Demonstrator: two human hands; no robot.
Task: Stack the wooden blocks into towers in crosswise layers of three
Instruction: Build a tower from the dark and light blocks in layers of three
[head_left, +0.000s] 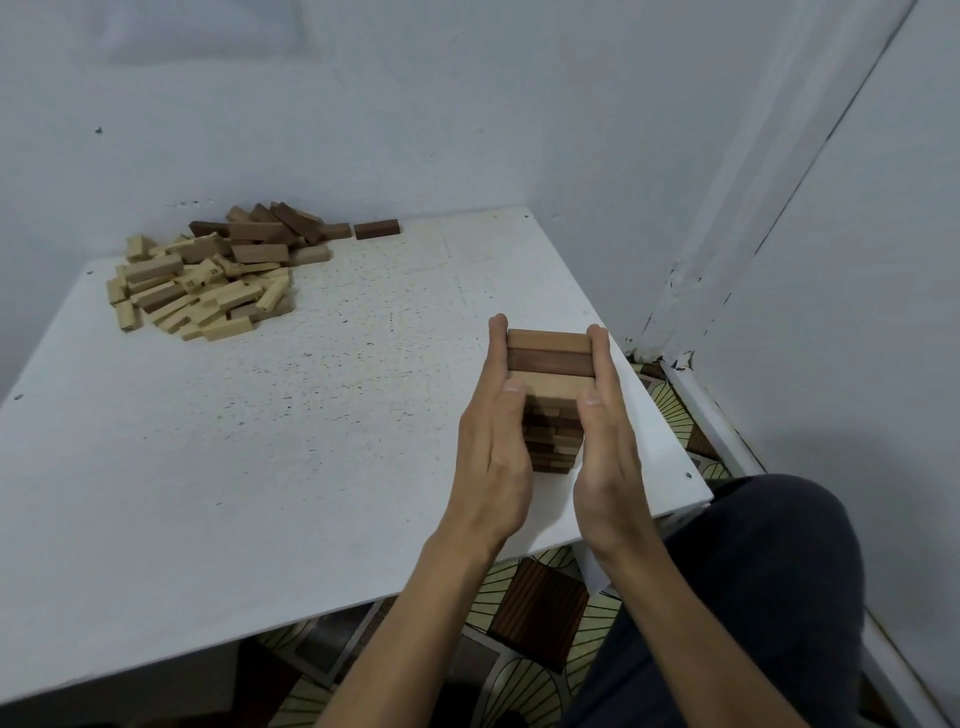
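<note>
The tower (550, 358) stands upright on the near right part of the bench (260, 441), close to its right edge. The left grip (493, 426) and right grip (605, 441) flank it. Their fingers lie straight and flat against opposite sides, and neither curls round a block.

Top layer: three blocks side by side, long axes running left to right, with their ends meeting the fingers. The layers below appear to alternate crosswise. The pile (208, 275) of loose blocks lies well apart, at the far left corner.

Handling, as judged:
- The blocks are probably light, rigid and smooth, and likely slide readily on one another.
- The tower is unbonded and may topple under uneven side load. Press both sides equally to square it.
- Take a loose block by its long faces, near mid-length.
</note>
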